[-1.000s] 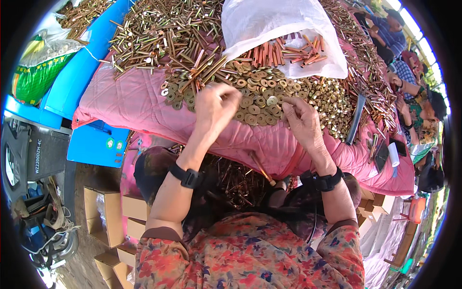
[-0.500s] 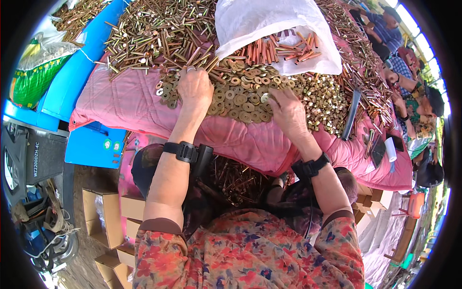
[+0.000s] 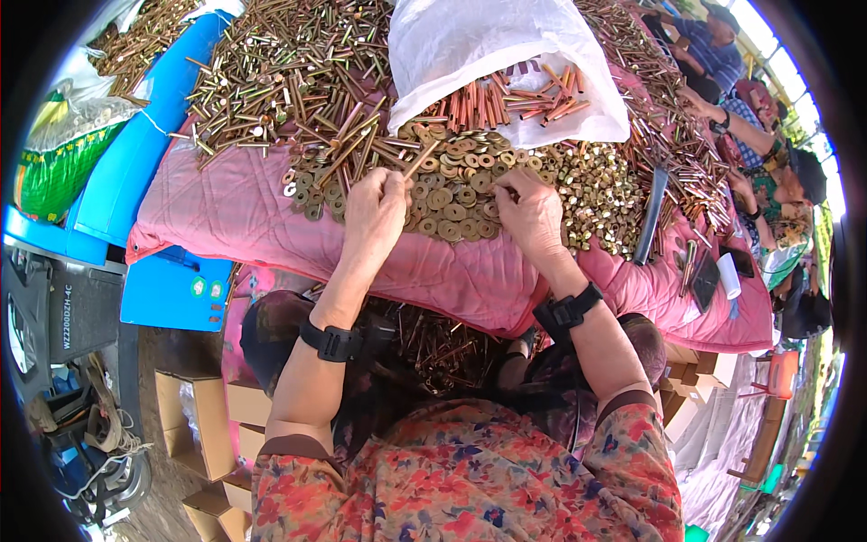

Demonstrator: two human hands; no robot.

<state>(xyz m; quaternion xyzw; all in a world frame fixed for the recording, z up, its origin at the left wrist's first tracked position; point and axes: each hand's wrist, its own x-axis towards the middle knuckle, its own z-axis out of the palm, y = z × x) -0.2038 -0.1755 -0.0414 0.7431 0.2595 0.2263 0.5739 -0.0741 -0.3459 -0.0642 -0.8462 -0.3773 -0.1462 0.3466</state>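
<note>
My left hand (image 3: 376, 210) is closed on one end of a long brass-coloured bolt (image 3: 422, 160), which points up and to the right over the washers. My right hand (image 3: 533, 213) has its fingers pinched together at the right side of the washer heap; whatever lies between the fingertips is hidden. Flat, round, brass-coloured washers (image 3: 452, 212) spread between and beyond both hands on a pink quilted cloth (image 3: 244, 194). Small nuts (image 3: 601, 185) are heaped just right of my right hand. A large pile of loose bolts (image 3: 280, 90) lies beyond my left hand.
Behind the washers a white sack (image 3: 479, 41) lies open with reddish rods (image 3: 479, 104) inside. A dark flat bar (image 3: 652, 217) and a phone (image 3: 741, 262) lie at the right. Cardboard boxes (image 3: 194, 425) stand low left. Other people (image 3: 718, 59) sit at the far right.
My left hand has drawn back from the bolt pile and now holds a bolt. My right hand has moved slightly nearer to me, its fingers now pinched over the washers.
</note>
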